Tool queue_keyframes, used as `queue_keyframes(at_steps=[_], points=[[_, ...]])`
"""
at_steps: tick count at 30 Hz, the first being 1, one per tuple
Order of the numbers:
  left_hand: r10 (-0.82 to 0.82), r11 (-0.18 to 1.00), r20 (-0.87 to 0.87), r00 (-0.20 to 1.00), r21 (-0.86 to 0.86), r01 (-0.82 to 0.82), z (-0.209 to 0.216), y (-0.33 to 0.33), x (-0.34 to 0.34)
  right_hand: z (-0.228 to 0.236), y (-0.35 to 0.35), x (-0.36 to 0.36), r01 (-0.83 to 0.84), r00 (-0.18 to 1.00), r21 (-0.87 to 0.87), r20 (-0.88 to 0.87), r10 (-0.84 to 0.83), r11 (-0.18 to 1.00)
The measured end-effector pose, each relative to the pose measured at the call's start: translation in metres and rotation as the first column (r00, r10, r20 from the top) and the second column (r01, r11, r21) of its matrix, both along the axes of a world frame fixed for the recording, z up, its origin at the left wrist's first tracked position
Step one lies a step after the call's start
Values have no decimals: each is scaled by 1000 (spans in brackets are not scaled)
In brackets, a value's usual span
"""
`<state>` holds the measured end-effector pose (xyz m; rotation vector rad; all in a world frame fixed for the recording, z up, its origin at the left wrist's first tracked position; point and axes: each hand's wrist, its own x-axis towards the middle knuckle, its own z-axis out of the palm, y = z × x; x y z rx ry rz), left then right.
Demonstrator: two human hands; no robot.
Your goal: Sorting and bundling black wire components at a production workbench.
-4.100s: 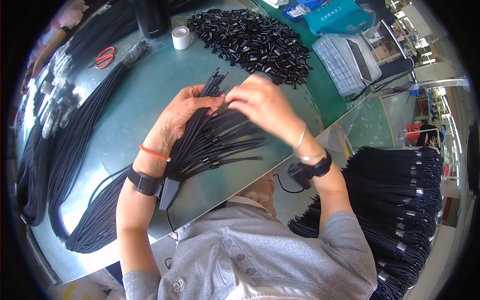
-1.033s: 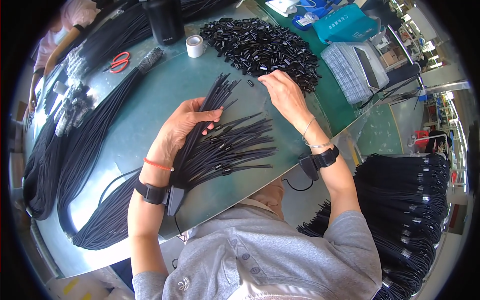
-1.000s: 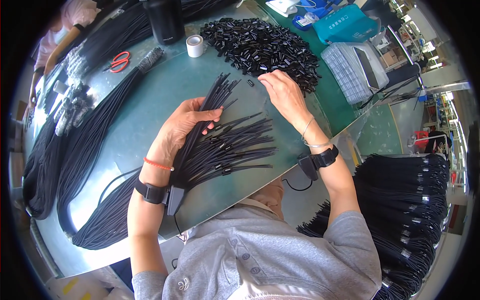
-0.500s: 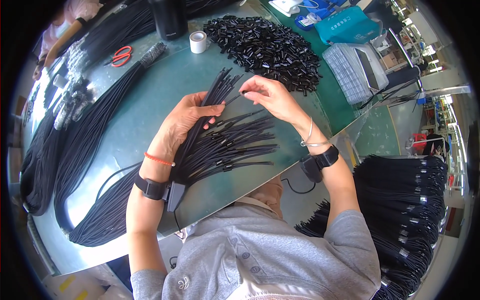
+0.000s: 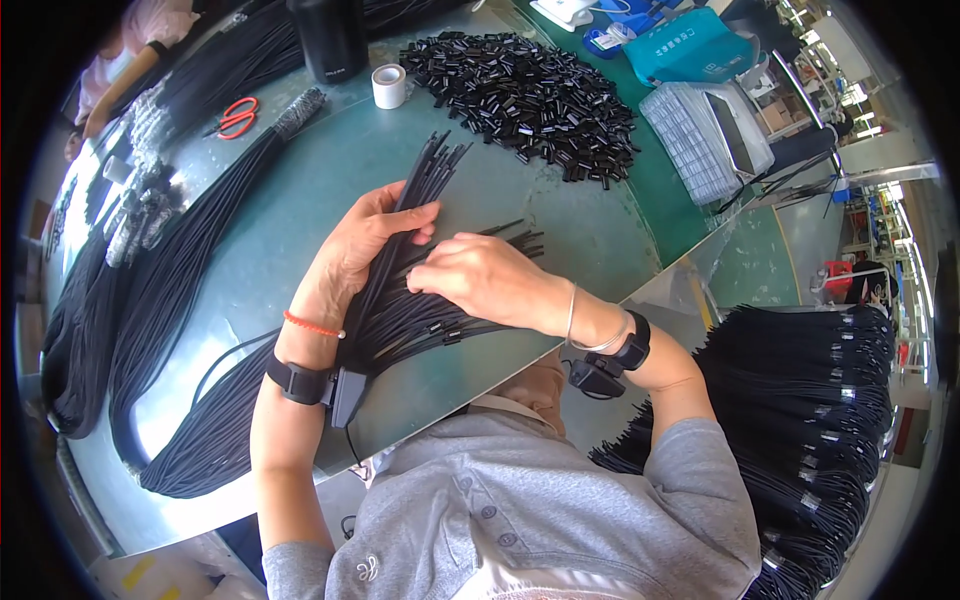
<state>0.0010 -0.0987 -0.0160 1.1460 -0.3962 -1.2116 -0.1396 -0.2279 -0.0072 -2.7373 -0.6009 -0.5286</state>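
My left hand (image 5: 375, 235) is closed round a bundle of thin black cables (image 5: 432, 175), whose ends stick up past the thumb. Just below and to the right, my right hand (image 5: 480, 280) has its fingers pinched together over the spread cables; what lies between the fingertips is hidden. Fanned out under the right hand are more cable ends (image 5: 490, 325), some with small black sleeves (image 5: 437, 330) on them. The long tail of the cables (image 5: 215, 435) curves away across the table to the left.
A heap of small black sleeves (image 5: 530, 105) lies at the far side. A roll of white tape (image 5: 388, 87), red-handled scissors (image 5: 238, 118) and a black bottle (image 5: 328, 40) stand or lie farther left. Cable bundles (image 5: 800, 430) hang at the right. A co-worker's arm (image 5: 122, 88) shows far left.
My right hand has moved down and toward me, from beside the upright cable tips to over the fanned cables. My left hand keeps its hold on the bundle.
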Motion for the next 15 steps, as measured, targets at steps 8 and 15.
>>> queue_keyframes(at_steps=[8, 15], points=[[-35, 995, -18, 999, 94, 37, 3, -2, 1, -11, -101, 10, 638, 765, -75, 175, -620, 767], [-46, 994, 58, 997, 104, 40, 3, -3, 0, -14, -91, 12, 553, 807, 372, -463, -367, 746]])
